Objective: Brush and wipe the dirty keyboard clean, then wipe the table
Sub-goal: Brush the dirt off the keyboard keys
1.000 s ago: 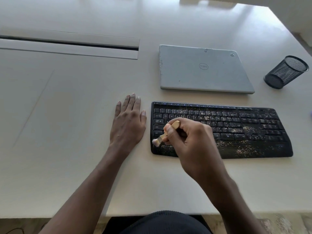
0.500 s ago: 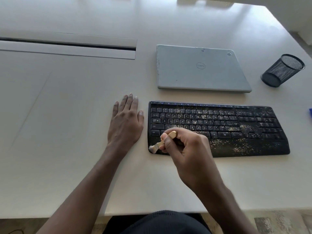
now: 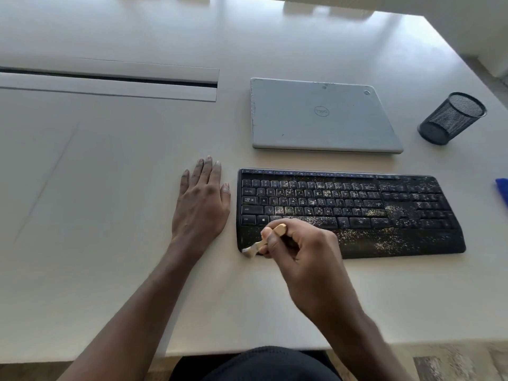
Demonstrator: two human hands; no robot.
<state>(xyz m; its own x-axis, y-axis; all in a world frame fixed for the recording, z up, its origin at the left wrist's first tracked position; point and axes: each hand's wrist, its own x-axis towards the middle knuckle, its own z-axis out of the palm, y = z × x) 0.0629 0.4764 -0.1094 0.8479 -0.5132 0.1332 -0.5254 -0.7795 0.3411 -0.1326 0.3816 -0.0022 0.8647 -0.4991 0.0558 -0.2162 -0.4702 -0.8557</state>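
A black keyboard (image 3: pixel 357 207) lies on the white table (image 3: pixel 110 215), speckled with pale crumbs that are thickest on the wrist rest and around the space bar. My right hand (image 3: pixel 299 251) is shut on a small wooden-handled brush (image 3: pixel 264 242). Its pale bristles touch the keyboard's front-left corner at the table surface. My left hand (image 3: pixel 202 204) lies flat, palm down, fingers apart, on the table just left of the keyboard, not touching it.
A closed grey laptop (image 3: pixel 321 116) sits behind the keyboard. A black mesh pen cup (image 3: pixel 450 118) stands at the right rear. A blue object (image 3: pixel 502 191) shows at the right edge. A cable slot (image 3: pixel 110 78) runs along the left rear.
My right hand has drawn the brush toward me, from the lower-left keys down to the keyboard's front-left corner. The left hand has stayed flat in place.
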